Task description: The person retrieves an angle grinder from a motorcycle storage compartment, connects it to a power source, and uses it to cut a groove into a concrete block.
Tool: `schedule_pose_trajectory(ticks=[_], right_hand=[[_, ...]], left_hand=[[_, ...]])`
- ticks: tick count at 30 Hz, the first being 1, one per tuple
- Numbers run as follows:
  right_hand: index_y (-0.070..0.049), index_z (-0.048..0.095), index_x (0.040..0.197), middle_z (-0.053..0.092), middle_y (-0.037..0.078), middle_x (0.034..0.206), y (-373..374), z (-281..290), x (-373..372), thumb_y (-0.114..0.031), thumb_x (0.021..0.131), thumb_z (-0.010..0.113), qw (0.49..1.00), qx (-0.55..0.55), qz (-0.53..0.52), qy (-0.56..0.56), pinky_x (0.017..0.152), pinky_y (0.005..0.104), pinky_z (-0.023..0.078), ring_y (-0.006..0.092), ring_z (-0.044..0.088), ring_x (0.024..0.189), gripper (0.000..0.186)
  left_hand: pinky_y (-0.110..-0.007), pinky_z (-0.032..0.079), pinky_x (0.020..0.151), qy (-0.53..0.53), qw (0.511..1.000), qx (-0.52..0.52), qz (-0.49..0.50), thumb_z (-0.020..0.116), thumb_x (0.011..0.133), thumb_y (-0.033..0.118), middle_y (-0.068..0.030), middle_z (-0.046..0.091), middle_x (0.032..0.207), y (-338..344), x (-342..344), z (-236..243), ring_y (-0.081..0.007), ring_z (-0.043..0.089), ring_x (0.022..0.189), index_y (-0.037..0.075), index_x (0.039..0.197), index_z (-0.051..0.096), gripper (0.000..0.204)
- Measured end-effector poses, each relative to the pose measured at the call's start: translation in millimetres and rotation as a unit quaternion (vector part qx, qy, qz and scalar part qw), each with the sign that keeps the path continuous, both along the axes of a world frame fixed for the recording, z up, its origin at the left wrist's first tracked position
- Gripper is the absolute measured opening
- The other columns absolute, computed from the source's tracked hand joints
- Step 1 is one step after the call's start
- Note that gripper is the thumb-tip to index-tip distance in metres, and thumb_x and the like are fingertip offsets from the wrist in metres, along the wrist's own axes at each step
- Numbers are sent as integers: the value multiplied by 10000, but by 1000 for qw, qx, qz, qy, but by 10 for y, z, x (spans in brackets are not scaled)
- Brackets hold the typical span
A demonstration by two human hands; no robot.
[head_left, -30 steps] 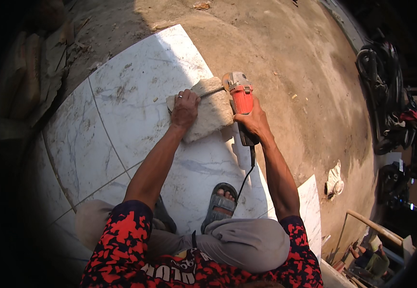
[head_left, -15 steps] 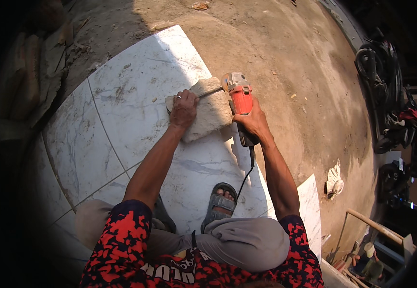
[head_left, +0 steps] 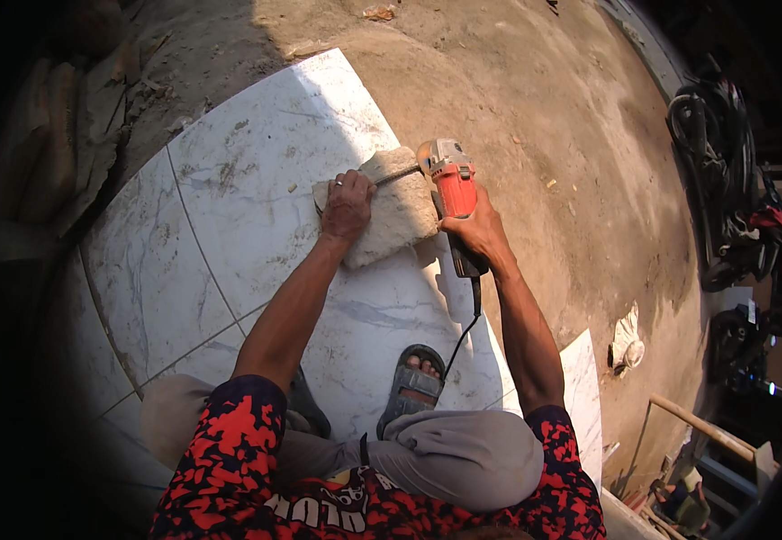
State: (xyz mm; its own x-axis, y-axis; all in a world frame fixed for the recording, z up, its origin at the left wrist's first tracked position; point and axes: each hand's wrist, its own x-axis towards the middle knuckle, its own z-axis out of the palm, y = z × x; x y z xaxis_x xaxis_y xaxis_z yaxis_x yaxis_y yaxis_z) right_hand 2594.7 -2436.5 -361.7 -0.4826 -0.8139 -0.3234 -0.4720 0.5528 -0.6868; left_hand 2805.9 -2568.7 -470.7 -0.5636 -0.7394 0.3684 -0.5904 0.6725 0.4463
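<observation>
My left hand (head_left: 348, 205) is closed round one end of a thin dark metal rod (head_left: 396, 175) and presses down on a rough pale stone block (head_left: 391, 220). The rod lies across the block's top, and its far end meets the disc area of the angle grinder (head_left: 456, 187). My right hand (head_left: 478, 227) wraps round the body of this grinder, red in front and black behind. Its head, with a grey guard, points away from me just beyond the block's right edge. Whether the disc is spinning cannot be told. A black cord (head_left: 465, 333) runs back from the grinder toward my sandalled foot (head_left: 411, 387).
White marbled tiles (head_left: 256, 171) lie under the block and my feet, their edge curving along brown ground (head_left: 571, 180). Dark motorcycle-like shapes (head_left: 715, 162) stand at the right. A crumpled white thing (head_left: 627, 342) and a wooden handle (head_left: 701, 421) lie lower right.
Almost nothing differs. The hands, rod, block and grinder appear shifted very slightly to the right and down together; both grips stay the same.
</observation>
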Motion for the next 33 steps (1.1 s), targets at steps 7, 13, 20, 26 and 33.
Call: schedule_pose_trajectory(ticks=[7, 13, 20, 26, 33], right_hand=[[-54, 400, 1413, 644, 235, 1171, 71, -32, -164, -251, 629, 785, 999, -23, -47, -15, 887, 411, 523, 358, 657, 1038, 895], [-21, 455, 1362, 631, 152, 1159, 261, -89, -223, -218, 627, 825, 995, -55, -72, -40, 879, 355, 511, 255, 639, 1016, 846], [-18, 444, 1367, 631, 167, 1165, 337, 30, -123, -224, 625, 824, 995, -65, -62, -53, 885, 367, 513, 270, 640, 1032, 859], [-41, 414, 1403, 627, 196, 1206, 183, 34, 17, -263, 615, 812, 999, -19, -34, -39, 923, 389, 502, 308, 629, 1089, 910], [-43, 398, 1419, 622, 211, 1214, 95, -30, 61, -268, 613, 796, 999, -12, -26, -29, 933, 402, 499, 329, 626, 1100, 927]], left_hand=[[-443, 459, 852, -6, 1000, -14, 2, 562, 939, 208, -121, 553, 962, 12, -3, 8, -310, 557, 942, 84, 915, 565, 126], [-437, 462, 853, -12, 1000, -20, 6, 546, 948, 202, -117, 559, 956, 39, -17, 22, -303, 561, 936, 85, 932, 582, 124], [-421, 452, 831, -11, 999, -49, 3, 551, 942, 187, -108, 558, 946, 25, -26, -13, -289, 562, 927, 99, 928, 578, 93], [-429, 436, 829, -2, 999, -36, 0, 566, 932, 179, -104, 558, 950, 11, -18, -49, -289, 559, 921, 108, 931, 570, 71], [-426, 433, 837, 9, 1000, -21, -8, 574, 923, 174, -103, 556, 960, 25, -24, -20, -284, 556, 932, 103, 930, 571, 72]])
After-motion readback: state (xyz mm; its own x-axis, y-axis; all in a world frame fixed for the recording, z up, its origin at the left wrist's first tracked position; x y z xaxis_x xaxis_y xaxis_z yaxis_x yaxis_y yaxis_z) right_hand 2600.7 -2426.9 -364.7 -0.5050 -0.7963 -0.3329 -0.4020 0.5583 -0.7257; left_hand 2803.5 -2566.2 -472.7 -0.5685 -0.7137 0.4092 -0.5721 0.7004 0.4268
